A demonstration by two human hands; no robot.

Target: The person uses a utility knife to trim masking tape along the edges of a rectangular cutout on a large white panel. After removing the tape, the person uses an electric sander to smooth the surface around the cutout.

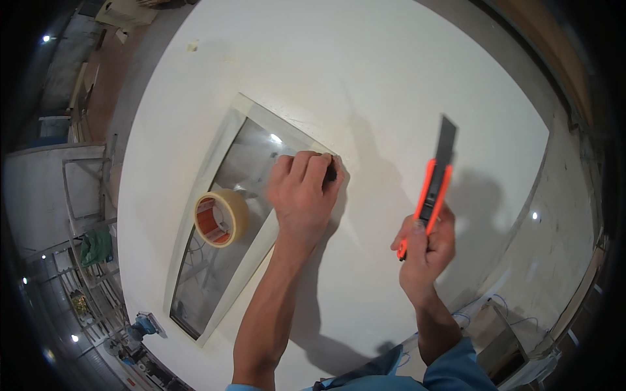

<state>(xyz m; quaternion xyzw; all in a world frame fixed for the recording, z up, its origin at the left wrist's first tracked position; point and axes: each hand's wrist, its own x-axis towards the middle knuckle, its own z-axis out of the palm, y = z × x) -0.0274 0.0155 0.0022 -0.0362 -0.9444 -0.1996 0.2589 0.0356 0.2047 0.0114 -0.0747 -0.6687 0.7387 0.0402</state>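
Note:
My right hand grips an orange and black utility knife, its wide dark blade extended and pointing away from me, raised over the white panel. My left hand rests at the far right corner of a four-sided glass window set in that panel. Its fingers are curled and closed; something dark shows between thumb and fingers, but I cannot make out what it is. Pale masking tape runs along the window's border. A roll of masking tape lies on the window, left of my left forearm.
A blue power tool sits by the panel's lower left edge. Metal racks and a green cloth or bag stand beyond the left side. Thin blue hose or cable lies past the lower right edge, near a box-like piece.

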